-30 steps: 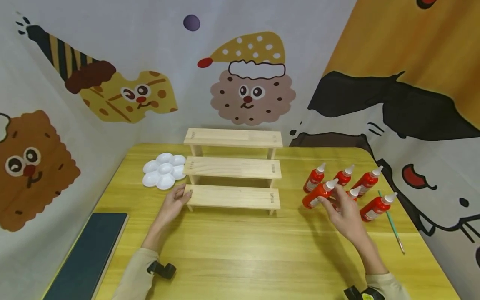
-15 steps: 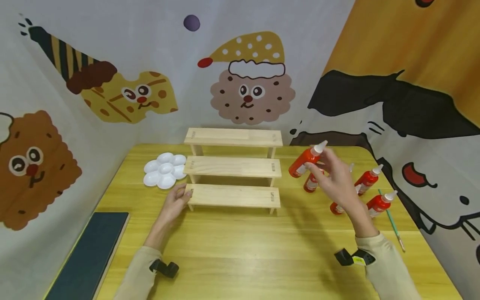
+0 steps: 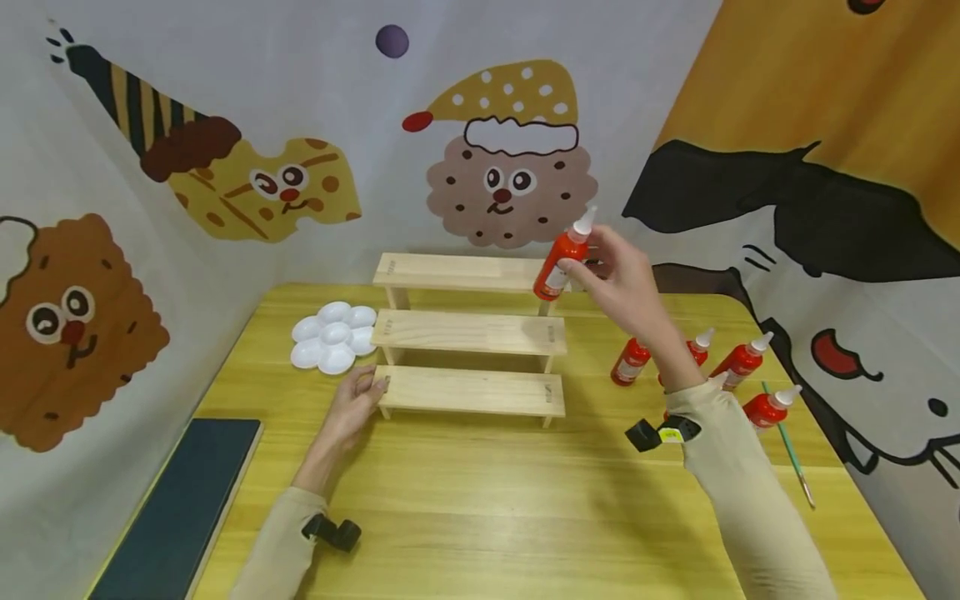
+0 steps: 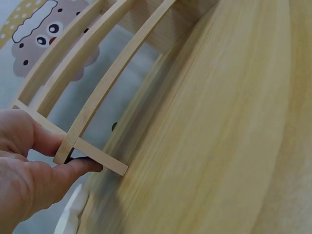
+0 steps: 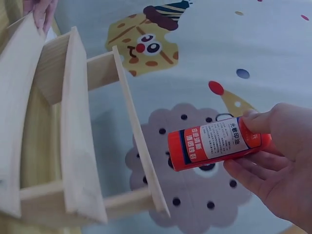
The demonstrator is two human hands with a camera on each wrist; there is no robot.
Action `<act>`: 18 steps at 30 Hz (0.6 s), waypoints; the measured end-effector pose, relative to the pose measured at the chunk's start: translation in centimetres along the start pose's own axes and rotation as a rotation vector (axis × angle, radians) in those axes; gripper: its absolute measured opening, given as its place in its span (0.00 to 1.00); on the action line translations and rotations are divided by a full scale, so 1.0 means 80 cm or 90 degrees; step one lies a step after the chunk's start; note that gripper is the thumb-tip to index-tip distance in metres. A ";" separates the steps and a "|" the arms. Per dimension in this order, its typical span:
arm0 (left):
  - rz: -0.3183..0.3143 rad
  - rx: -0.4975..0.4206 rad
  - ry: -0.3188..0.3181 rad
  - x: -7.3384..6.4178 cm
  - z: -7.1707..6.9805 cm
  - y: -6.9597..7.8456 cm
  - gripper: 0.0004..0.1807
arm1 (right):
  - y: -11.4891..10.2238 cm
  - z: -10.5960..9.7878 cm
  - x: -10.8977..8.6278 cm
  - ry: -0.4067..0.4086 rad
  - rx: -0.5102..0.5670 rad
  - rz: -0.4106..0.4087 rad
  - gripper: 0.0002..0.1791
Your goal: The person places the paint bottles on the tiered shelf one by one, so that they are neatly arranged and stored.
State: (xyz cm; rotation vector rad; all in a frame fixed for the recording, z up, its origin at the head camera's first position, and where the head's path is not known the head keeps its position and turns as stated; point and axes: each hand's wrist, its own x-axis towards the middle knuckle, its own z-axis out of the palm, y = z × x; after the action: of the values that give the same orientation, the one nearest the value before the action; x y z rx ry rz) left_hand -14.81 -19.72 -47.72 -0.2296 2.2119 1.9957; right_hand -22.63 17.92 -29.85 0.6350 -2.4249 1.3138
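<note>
A three-step wooden shelf stands at the back middle of the table. My left hand pinches the left end of its lowest step; in the left wrist view the thumb and fingers close round that corner. My right hand holds a red squeeze bottle with a white pointed cap, tilted, beside the right end of the top step. In the right wrist view the labelled bottle hangs off the shelf, its base toward the top step and its cap hidden by the hand.
Several more red bottles stand at the right of the table, partly behind the right forearm. A green paintbrush lies right of them. A white flower-shaped palette lies left of the shelf, and a dark flat board at the front left.
My right hand has lifted the red bottle from the group and carried it up and left to the top step. The left hand has stayed on the lowest step.
</note>
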 end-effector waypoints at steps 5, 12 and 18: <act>0.001 -0.005 0.003 -0.001 0.002 0.002 0.30 | -0.014 0.026 0.035 -0.029 0.007 -0.007 0.23; -0.001 -0.013 0.008 0.004 0.004 -0.002 0.30 | -0.032 0.064 0.076 -0.091 0.019 -0.009 0.24; -0.013 -0.020 0.008 0.004 0.000 -0.004 0.30 | -0.041 0.106 0.108 -0.121 0.046 -0.022 0.23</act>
State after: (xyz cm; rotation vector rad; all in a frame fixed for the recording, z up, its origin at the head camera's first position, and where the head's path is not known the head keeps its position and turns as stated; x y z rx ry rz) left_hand -15.03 -19.79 -48.10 -0.2682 2.1781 2.0261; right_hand -28.83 7.20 -28.02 0.8526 -2.5102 1.3889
